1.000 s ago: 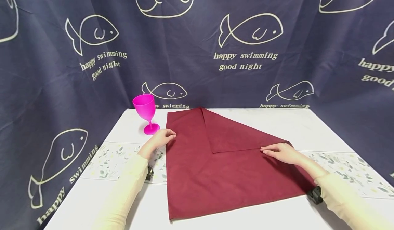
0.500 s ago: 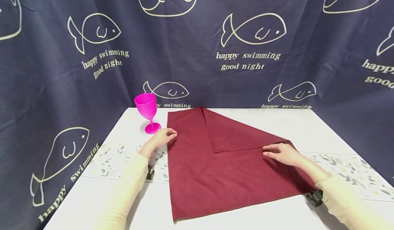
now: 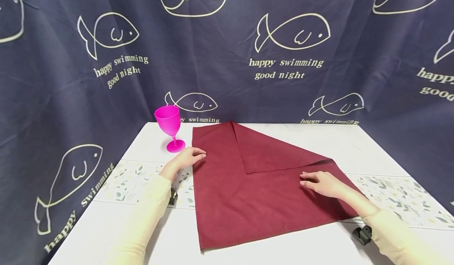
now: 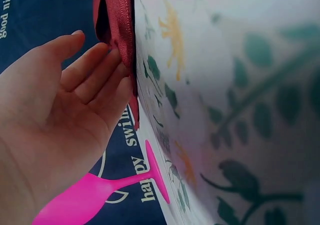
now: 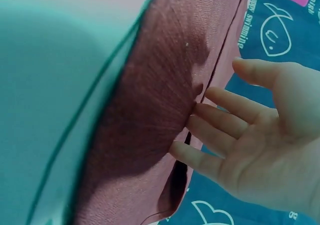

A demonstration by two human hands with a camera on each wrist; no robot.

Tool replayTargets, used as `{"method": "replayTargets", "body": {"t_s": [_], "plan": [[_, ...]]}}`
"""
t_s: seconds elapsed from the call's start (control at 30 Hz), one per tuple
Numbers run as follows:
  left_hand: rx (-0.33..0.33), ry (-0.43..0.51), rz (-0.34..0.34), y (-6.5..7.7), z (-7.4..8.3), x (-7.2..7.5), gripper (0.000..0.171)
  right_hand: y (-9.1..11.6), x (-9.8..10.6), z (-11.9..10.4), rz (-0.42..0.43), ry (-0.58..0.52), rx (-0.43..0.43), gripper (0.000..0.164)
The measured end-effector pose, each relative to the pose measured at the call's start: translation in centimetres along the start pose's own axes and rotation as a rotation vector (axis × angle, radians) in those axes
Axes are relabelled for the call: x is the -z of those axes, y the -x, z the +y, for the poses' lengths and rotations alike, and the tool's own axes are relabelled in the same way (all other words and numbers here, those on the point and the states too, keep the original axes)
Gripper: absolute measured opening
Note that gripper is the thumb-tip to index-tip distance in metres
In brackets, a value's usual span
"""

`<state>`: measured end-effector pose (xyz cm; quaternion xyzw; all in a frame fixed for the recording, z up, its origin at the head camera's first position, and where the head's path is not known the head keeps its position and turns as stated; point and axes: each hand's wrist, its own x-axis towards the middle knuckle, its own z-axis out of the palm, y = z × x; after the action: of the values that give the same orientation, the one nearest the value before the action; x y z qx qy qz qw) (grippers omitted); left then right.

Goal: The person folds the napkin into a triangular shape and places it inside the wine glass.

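A dark red cloth [image 3: 244, 206] lies spread over the table, its far right part turned over into a flap [image 3: 271, 149]. My left hand [image 3: 185, 158] is at the cloth's left edge, fingers loosely bent and fingertips on the fabric. In the left wrist view the thumb [image 4: 70, 44] stands apart from the fingers. My right hand [image 3: 324, 184] is over the right part of the cloth, just nearer than the flap's edge. Its fingers [image 5: 205, 160] are extended and spread, the tips touching the fabric, which gathers in fine creases there. Neither hand grips anything.
A bright pink plastic goblet [image 3: 168, 119] stands upright at the back left, just beyond my left hand. The white table [image 3: 337, 137] has a leaf-patterned band [image 3: 393, 198] across it. A dark blue curtain [image 3: 227, 60] with fish drawings hangs behind and at both sides.
My right hand has come off the flap's edge and shifted slightly toward me. The cloth's near right corner has drawn inward, away from the black wrist device. My left hand has hardly moved.
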<state>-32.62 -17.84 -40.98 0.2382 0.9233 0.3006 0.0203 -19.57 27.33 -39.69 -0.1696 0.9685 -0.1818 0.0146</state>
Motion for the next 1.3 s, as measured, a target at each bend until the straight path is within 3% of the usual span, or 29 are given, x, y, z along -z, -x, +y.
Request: {"method": "replayTargets", "body": {"t_s": [0.87, 1.3], "plan": [[0.000, 0.025, 0.044, -0.3, -0.2, -0.2, 0.024, -4.5, 0.7, 3.7, 0.018, -0.002, -0.013, 0.040], [-0.015, 0.026, 0.071, -0.4, -0.5, -0.4, 0.021, -3.9, 0.3, 2.1, 0.047, 0.000, 0.014, 0.046]]}}
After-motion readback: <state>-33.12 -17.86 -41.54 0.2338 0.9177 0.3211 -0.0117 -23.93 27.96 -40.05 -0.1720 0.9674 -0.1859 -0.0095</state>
